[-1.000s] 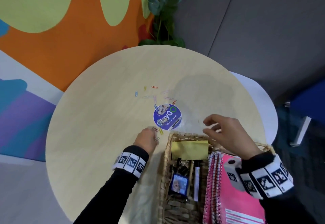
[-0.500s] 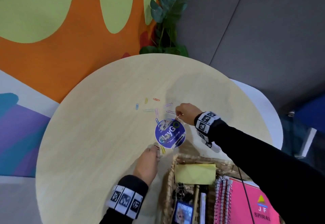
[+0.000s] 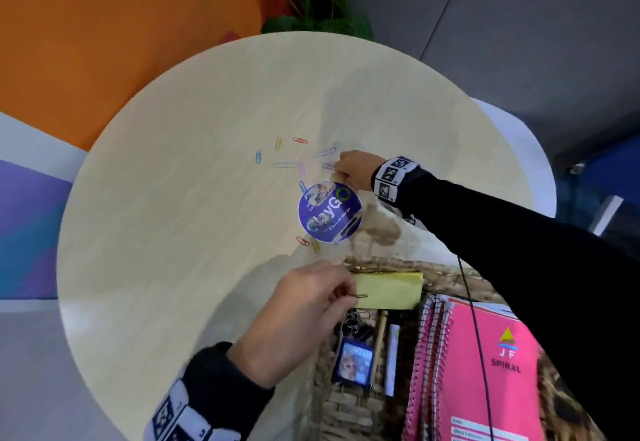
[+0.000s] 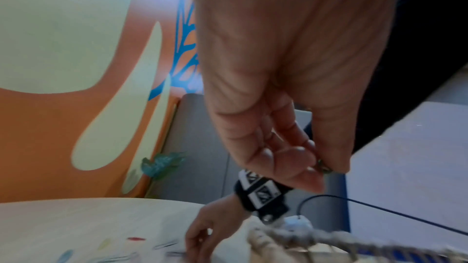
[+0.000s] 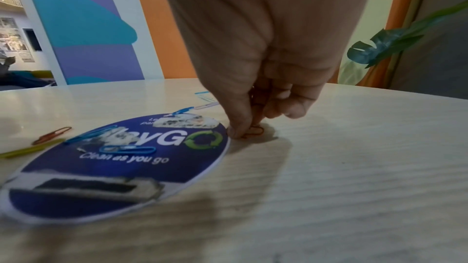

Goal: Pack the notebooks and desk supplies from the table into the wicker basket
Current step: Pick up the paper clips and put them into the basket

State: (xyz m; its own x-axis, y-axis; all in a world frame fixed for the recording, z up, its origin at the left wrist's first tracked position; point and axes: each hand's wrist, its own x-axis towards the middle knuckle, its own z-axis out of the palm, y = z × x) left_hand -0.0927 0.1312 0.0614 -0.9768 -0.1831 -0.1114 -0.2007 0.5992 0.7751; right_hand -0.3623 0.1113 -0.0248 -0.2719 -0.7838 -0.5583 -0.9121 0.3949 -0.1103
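Note:
Several coloured paper clips (image 3: pixel 277 143) lie scattered on the round pale table (image 3: pixel 173 232) around a round blue sticker (image 3: pixel 329 212). My right hand (image 3: pixel 337 173) reaches to the sticker's far edge, its thumb and fingers (image 5: pixel 238 129) pinching an orange paper clip (image 5: pixel 254 130) against the tabletop. My left hand (image 3: pixel 346 293) hovers over the near-left corner of the wicker basket (image 3: pixel 381 262) and pinches a dark paper clip (image 3: pixel 361 296) above the yellow sticky pad (image 3: pixel 391 290). In the left wrist view that clip (image 4: pixel 324 167) shows between thumb and fingertip.
Inside the basket lie pink spiral notebooks (image 3: pixel 485 371), black binder clips (image 3: pixel 353 319), a blue card (image 3: pixel 356 364) and a pencil (image 3: pixel 381 333). A red clip (image 3: pixel 303 241) and a yellow clip (image 3: pixel 316 244) lie between sticker and basket. A plant (image 3: pixel 318 7) stands behind the table.
My left hand has drawn back from the table beside the sticker to above the basket, carrying a clip. My right hand stays at the clips by the sticker's far edge.

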